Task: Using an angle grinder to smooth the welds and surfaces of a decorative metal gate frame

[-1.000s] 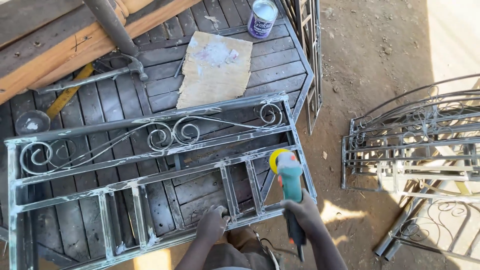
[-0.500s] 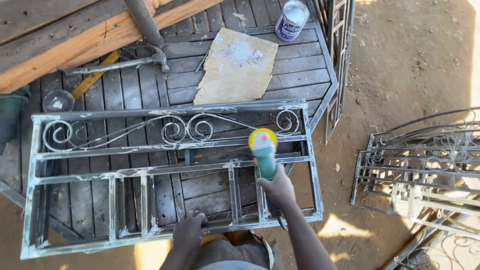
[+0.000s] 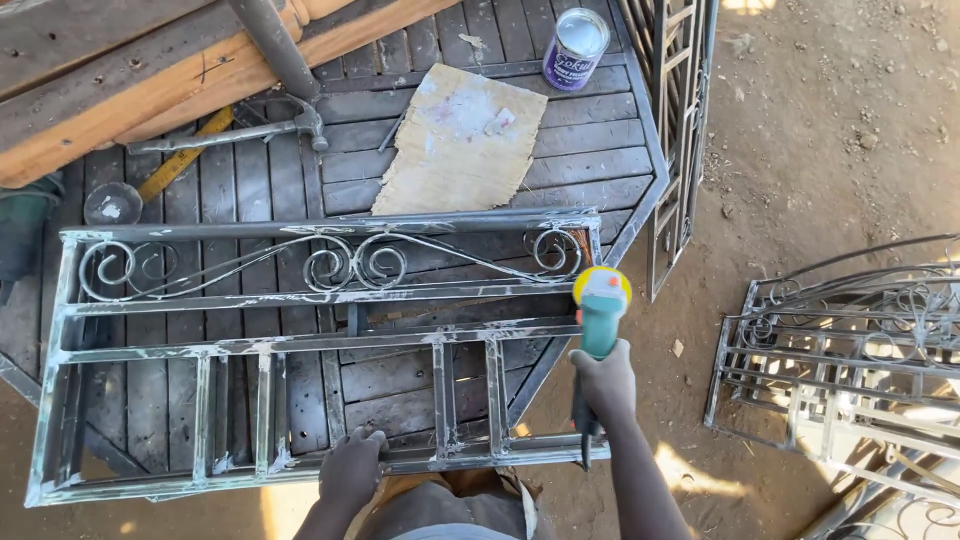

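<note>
Metal frame [image 3: 320, 345] with scrollwork lies flat on a dark slatted table [image 3: 590, 150], long side across the view. Left hand [image 3: 352, 468] is curled closed over the frame's near bottom rail, about mid-length. Right hand [image 3: 603, 382] is wrapped tight around a teal grinder [image 3: 600, 310], its yellow head touching or just over the frame's right end bar; cannot tell which. Both hands sit at the frame's near edge. Beyond the frame: cardboard [image 3: 462, 140], hammer [image 3: 235, 130], tin can [image 3: 574, 47]. More metal frames [image 3: 850, 350] lie on the dirt, right.
</note>
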